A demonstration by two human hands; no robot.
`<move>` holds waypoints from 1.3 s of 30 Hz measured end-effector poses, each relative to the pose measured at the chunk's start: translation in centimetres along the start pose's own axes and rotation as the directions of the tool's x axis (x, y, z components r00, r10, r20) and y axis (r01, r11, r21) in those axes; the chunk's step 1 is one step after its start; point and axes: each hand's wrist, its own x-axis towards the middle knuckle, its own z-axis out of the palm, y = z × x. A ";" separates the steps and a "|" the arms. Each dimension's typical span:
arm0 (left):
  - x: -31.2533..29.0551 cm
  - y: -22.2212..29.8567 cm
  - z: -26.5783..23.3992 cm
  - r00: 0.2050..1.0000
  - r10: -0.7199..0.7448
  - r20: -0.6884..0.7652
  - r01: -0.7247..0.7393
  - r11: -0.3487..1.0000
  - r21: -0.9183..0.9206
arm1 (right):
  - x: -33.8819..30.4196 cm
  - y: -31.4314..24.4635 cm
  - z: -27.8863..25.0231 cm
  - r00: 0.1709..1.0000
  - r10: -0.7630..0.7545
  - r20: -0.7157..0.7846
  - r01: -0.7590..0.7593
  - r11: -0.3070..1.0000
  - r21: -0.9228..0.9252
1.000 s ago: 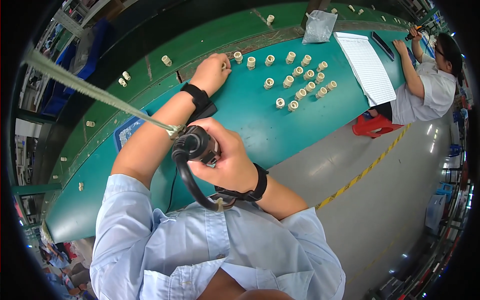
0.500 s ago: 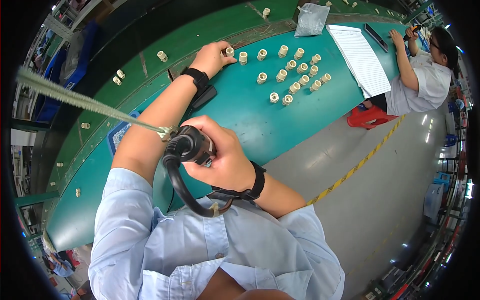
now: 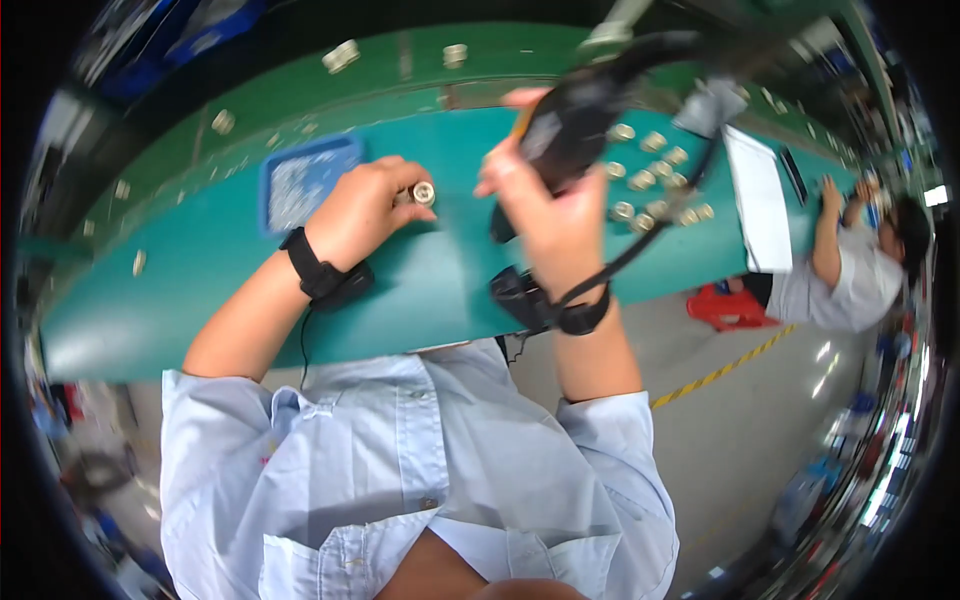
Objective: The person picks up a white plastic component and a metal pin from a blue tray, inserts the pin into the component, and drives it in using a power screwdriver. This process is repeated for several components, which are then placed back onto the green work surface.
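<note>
Head view: left hand (image 3: 362, 208), black wrist strap, fingers closed on a small round metal part (image 3: 423, 192) held just above the teal bench (image 3: 200, 270), near centre. Right hand (image 3: 548, 212), clenched round a black corded power tool (image 3: 570, 125), raised at 1 o'clock of that part. Loose matching parts (image 3: 655, 180) at 3 o'clock; blue mat (image 3: 300, 180) at 9 o'clock; a seated co-worker (image 3: 850, 270) far right.

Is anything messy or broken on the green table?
Nothing looks broken or spilled. A few small metal parts lie scattered on their own along the far edge, away from the neat group. The left hand holds one; the right hand grips a black tool.
</note>
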 end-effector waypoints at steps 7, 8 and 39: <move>-9.0 -5.5 -0.7 0.989 -0.121 -0.090 0.125 0.991 0.045 | 4.2 0.3 5.1 0.984 -0.140 0.114 0.139 0.990 0.012; -9.4 -6.1 -0.3 0.986 -0.144 -0.087 0.147 0.988 0.035 | 4.6 0.6 6.2 0.983 -0.143 0.113 0.137 0.989 0.059; -13.0 -3.4 0.7 0.987 -0.122 -0.100 0.126 0.992 0.028 | 7.2 5.2 11.4 0.984 -0.145 0.105 0.127 0.978 0.163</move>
